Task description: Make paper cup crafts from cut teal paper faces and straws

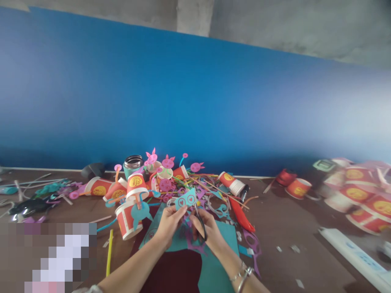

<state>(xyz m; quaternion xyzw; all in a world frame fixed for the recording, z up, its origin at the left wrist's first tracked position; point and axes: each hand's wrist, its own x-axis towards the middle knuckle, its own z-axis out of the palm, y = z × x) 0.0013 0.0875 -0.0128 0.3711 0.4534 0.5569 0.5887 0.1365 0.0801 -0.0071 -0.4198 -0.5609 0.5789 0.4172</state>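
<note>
From where I stand, the left hand (171,224) has its thumb and fingers pinched on a small turquoise paper piece (185,200), held up between the two hands above the littered table (281,221); it bears two red circles, each with a heart inside. The right hand (208,228) grips black-handled scissors (202,228), their blades near the paper's right end — whether they bite it, I can't tell. To cut well, I'd say, turn the paper into the blades rather than twisting the scissors, keep the left fingertips behind the line, and leave a thin margin round each circle. A larger turquoise sheet (226,236) lies beneath, scraps about it. Red paper cups (125,220) crowd the left, one with turquoise cut-outs on it, and more pile up at the far right, behind a white power strip (354,256). A plain blue partition (189,101) backs the table — bare grey concrete (275,24) rises above it.
</note>
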